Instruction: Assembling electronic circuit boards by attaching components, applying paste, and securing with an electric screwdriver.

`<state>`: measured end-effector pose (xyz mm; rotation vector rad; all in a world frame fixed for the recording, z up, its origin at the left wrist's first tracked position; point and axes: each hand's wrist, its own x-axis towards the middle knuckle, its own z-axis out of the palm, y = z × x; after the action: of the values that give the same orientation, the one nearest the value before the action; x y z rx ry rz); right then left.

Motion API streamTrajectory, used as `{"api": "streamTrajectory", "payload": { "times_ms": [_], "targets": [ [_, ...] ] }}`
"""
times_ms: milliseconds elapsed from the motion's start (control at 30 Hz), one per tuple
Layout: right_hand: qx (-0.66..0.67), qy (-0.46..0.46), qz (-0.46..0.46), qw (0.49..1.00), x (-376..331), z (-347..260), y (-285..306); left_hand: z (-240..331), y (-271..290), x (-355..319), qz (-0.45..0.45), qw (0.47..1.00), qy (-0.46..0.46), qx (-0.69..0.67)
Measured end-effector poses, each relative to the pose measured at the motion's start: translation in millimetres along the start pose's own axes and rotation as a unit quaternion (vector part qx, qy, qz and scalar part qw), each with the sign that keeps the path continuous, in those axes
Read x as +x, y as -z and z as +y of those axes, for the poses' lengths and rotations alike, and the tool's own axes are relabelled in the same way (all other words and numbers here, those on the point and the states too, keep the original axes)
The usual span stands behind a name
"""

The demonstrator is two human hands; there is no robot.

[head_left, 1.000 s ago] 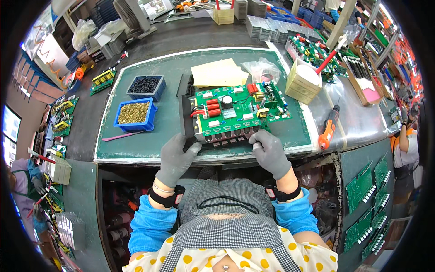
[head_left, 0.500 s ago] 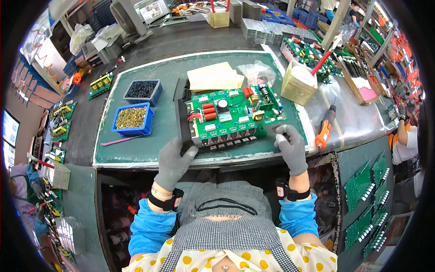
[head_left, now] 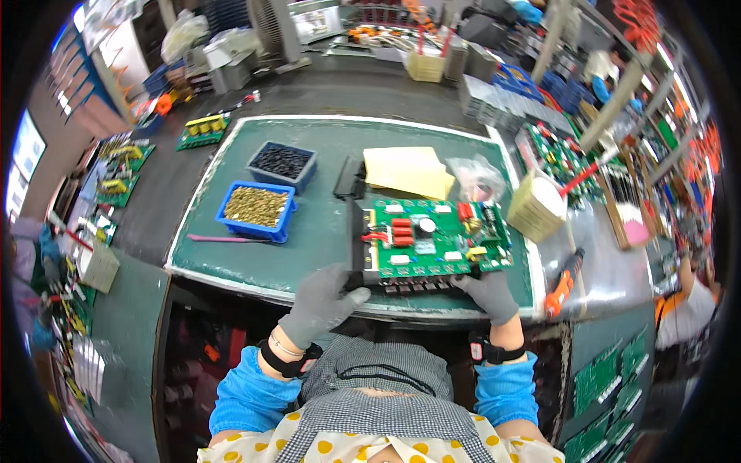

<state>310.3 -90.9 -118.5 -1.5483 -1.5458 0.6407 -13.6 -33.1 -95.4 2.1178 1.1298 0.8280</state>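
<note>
A green circuit board (head_left: 448,251) with red, black and yellow components sits on a black finned base near the mat's front edge. My left hand (head_left: 320,305), in a grey glove, closes at the base's near left corner, with the thumb in front. The gloved right hand (head_left: 492,297) grips the near right edge, its fingertips partly hidden under the board. Behind the board's left end lies a separate black part (head_left: 350,177). Yellow paper sheets (head_left: 405,171) and a clear plastic bag (head_left: 476,177) lie just beyond.
Left on the green mat (head_left: 309,231) stand a blue bin of brass-coloured pieces (head_left: 257,207), a grey bin of black pieces (head_left: 282,160) and a pink stick (head_left: 224,238). An orange power screwdriver (head_left: 563,284) and a pale container (head_left: 538,207) are at right. Co-workers are at both sides.
The board and its base have come nearer to me, away from the black part and the paper. My right hand has moved in from beside the board onto its near edge. The view has shifted.
</note>
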Motion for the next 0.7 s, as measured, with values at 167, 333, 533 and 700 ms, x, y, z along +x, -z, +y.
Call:
{"api": "streamTrajectory", "payload": {
  "times_ms": [167,333,533,700],
  "targets": [
    [-0.135,0.096,-0.063,0.984,4.0,12.0,0.8,-4.0,13.4,5.8,-0.074,0.997,0.022,0.000],
    [-0.068,0.059,-0.038,0.995,6.6,1.3,0.1,-15.7,17.3,6.4,-0.093,0.995,-0.013,-0.046],
    [-0.041,-0.047,-0.032,0.998,9.6,-8.9,-0.5,-8.2,8.2,9.1,-0.034,0.993,-0.111,-0.029],
    [0.076,0.016,-0.016,0.997,6.3,-6.3,-5.8,2.1,5.0,0.0,-0.059,0.994,-0.045,-0.077]
  ]
}}
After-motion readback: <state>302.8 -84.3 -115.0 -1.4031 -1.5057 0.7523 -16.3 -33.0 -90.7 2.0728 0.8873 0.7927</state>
